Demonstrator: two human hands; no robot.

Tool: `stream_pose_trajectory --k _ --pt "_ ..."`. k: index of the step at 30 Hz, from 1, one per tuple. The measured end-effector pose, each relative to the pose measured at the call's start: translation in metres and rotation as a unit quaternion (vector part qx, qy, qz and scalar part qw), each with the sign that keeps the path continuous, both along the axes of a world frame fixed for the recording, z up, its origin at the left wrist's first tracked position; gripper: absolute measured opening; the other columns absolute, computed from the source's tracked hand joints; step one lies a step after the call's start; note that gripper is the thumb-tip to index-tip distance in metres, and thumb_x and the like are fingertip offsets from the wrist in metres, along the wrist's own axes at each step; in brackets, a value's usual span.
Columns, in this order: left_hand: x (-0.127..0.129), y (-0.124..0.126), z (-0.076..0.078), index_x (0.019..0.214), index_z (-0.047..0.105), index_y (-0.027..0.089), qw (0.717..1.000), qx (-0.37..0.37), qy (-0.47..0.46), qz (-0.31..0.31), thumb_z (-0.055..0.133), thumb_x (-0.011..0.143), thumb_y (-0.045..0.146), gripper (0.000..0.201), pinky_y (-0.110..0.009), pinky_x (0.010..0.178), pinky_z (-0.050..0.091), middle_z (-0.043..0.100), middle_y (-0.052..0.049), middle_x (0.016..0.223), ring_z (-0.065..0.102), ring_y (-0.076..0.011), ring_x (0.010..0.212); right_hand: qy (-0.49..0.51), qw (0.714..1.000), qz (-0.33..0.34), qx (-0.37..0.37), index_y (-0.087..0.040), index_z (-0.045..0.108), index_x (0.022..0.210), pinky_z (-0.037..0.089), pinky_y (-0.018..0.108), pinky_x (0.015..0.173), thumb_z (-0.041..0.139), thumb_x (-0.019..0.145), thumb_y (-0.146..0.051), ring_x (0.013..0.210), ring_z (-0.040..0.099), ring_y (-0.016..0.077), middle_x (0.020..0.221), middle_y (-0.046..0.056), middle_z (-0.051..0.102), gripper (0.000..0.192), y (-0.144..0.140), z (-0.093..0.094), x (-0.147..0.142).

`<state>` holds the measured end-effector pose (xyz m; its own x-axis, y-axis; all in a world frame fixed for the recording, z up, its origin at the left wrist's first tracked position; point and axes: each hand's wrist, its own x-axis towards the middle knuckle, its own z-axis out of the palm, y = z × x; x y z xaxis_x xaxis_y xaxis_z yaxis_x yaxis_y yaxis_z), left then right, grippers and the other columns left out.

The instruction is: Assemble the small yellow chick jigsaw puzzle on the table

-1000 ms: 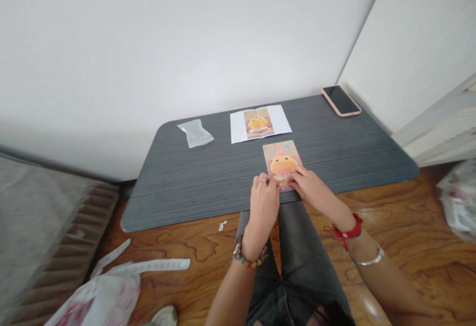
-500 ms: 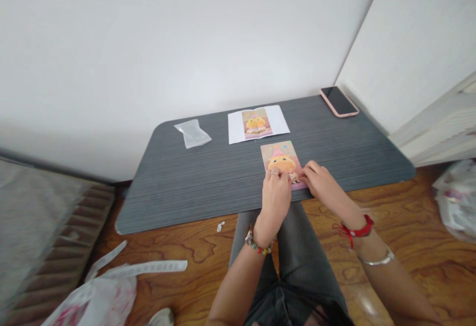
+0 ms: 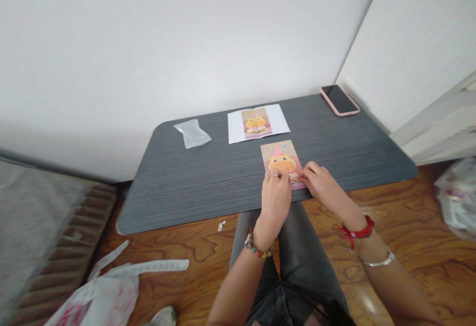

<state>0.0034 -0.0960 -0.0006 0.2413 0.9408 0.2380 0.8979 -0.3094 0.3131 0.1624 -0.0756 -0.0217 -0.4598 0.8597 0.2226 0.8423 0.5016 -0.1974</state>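
A picture card (image 3: pixel 281 161) with a yellow cartoon figure in a pink party hat lies flat near the table's front edge. My left hand (image 3: pixel 275 194) rests over its lower part, fingers bent and pressed down on the surface. At the card's lower right edge, my right hand (image 3: pixel 320 181) has thumb and fingertips pinched together, close to the left fingertips. Whatever may be between the fingers of either hand is too small or hidden to make out. Behind the card lies a creased white sheet (image 3: pixel 278 119) printed with a similar yellow figure.
A translucent plastic pouch (image 3: pixel 192 134) lies left on the dark grey table (image 3: pixel 193 182). In the back right corner is a phone (image 3: pixel 340 100) in a pink case. Plastic bags (image 3: pixel 107 298) and strips (image 3: pixel 159 266) lie on the wooden floor. A wall borders the table's back.
Both hands have barely moved on the card. A small dark spot by the fingertips near the card's lower edge shows less now. The view has shifted slightly.
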Motion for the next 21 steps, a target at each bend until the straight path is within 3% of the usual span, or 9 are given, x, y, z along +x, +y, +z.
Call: stream_pose_trajectory --k 21 --pt "0.002 -0.02 0.0 0.096 0.062 0.017 1.0 -0.016 0.022 -0.008 0.046 0.087 0.017 0.018 -0.035 0.077 0.046 0.055 -0.009 0.088 0.05 -0.0214 0.087 -0.042 0.999 -0.005 0.013 -0.016 0.063 0.09 0.032 0.03 0.065 0.042 0.089 -0.016 0.075 0.052 0.0179 0.083 0.007 0.057 0.022 -0.017 0.016 -0.003"
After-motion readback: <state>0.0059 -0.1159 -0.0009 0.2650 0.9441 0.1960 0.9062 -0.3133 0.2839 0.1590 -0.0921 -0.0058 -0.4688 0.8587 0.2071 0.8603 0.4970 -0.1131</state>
